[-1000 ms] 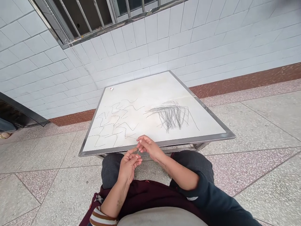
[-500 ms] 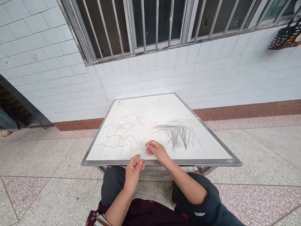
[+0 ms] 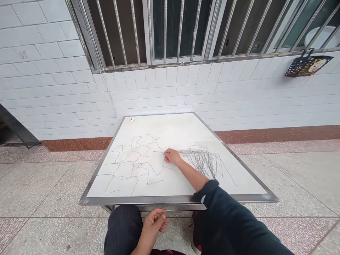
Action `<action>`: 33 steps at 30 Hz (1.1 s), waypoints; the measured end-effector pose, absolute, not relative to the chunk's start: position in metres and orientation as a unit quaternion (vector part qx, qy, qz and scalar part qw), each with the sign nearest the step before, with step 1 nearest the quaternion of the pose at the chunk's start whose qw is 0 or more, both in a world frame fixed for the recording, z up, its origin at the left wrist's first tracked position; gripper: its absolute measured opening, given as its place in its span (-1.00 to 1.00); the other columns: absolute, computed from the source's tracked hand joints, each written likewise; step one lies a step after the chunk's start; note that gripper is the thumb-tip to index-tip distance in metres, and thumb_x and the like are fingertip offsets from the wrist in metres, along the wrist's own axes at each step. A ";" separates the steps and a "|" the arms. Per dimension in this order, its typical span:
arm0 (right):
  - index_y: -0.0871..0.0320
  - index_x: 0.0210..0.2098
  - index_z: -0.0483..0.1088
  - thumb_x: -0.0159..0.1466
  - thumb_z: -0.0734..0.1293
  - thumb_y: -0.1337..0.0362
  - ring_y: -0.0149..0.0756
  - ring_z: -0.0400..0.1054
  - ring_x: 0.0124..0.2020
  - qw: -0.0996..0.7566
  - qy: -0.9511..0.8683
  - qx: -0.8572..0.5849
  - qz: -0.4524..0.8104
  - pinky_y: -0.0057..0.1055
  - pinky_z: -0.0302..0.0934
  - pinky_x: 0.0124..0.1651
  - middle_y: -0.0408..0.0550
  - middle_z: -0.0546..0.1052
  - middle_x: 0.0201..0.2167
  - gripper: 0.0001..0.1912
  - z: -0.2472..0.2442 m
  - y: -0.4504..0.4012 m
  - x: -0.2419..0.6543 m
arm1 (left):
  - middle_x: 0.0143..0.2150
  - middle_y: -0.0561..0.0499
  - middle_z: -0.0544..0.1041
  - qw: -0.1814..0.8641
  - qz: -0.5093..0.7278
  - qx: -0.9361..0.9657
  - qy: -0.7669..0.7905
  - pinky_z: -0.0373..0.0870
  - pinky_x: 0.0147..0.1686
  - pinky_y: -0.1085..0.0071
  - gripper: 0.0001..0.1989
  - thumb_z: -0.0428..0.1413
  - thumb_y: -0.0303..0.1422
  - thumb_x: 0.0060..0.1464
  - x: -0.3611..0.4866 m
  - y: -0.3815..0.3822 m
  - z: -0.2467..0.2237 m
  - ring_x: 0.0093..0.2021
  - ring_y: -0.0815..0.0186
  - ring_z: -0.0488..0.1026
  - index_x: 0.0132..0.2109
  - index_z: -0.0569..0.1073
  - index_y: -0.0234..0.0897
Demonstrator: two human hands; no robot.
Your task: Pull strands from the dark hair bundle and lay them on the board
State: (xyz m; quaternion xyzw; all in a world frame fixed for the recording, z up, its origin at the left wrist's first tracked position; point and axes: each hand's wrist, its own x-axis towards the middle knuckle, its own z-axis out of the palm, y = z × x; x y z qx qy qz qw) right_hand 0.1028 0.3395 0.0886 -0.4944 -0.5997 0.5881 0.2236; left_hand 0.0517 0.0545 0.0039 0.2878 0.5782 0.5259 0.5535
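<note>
My right hand [image 3: 171, 156] reaches over the middle of the white tabletop [image 3: 170, 125]. Its fingers are pinched together at a thin dark wire by the left end of a wire bundle [image 3: 204, 161]. Bent single wires [image 3: 136, 164] lie spread across the left half of the table, apart from one another. My left hand [image 3: 156, 220] is low in front of the table edge, above my lap, with its fingers curled and thumb pressed against them. Whether it holds anything is too small to tell.
A metal rim [image 3: 180, 199] edges the table. At its far left corner lies a small white and red object [image 3: 132, 120]. Behind stand a tiled wall [image 3: 148, 92] and a barred window [image 3: 180, 32]. A patterned bag [image 3: 305, 66] hangs at the right.
My right hand has gone forward to the left end of the wire bundle. My left hand has drawn back from the table edge toward my lap. The view has shifted a little.
</note>
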 end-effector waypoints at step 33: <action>0.03 -0.19 0.45 0.28 0.18 0.27 -0.38 0.36 -0.46 0.342 -0.797 -0.298 0.399 -0.44 0.19 -0.31 -0.15 0.52 -0.35 -0.78 0.094 0.220 0.185 | -0.44 0.01 0.54 0.586 0.400 0.292 0.641 0.28 -0.47 0.46 -0.52 0.28 -0.05 -0.28 0.048 0.078 -0.013 -0.45 0.33 0.44 -0.23 0.49 -0.28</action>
